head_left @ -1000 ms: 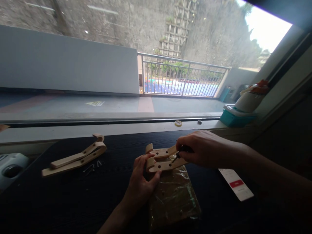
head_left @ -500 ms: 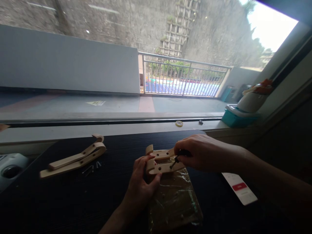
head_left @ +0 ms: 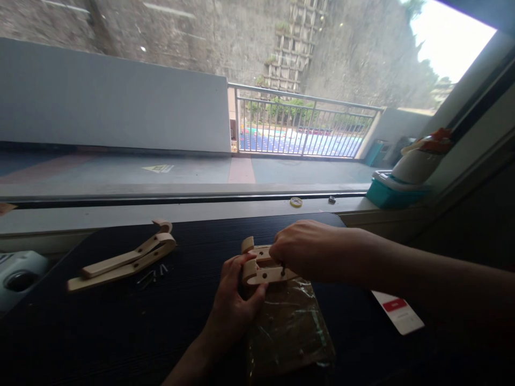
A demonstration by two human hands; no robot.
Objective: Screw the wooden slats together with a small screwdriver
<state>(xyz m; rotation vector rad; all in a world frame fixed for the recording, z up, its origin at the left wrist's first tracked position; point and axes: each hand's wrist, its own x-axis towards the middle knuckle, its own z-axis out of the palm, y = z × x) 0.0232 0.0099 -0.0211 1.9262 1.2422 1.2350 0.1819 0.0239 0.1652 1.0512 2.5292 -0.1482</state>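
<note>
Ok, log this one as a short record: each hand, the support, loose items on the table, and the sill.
Left hand: the left hand grips the curved end of the wooden parts
Right hand: the right hand is closed round a dark tool, tip at a hole; handle hidden
Support: plastic-wrapped package under the wooden parts
Table: dark table; second wooden pair on the left, small metal pieces beside it, white-and-red card on the right
Sill: yellow ring, teal box

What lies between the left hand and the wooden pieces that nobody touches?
The head view shows small metal parts, probably screws, on the dark table.
</note>
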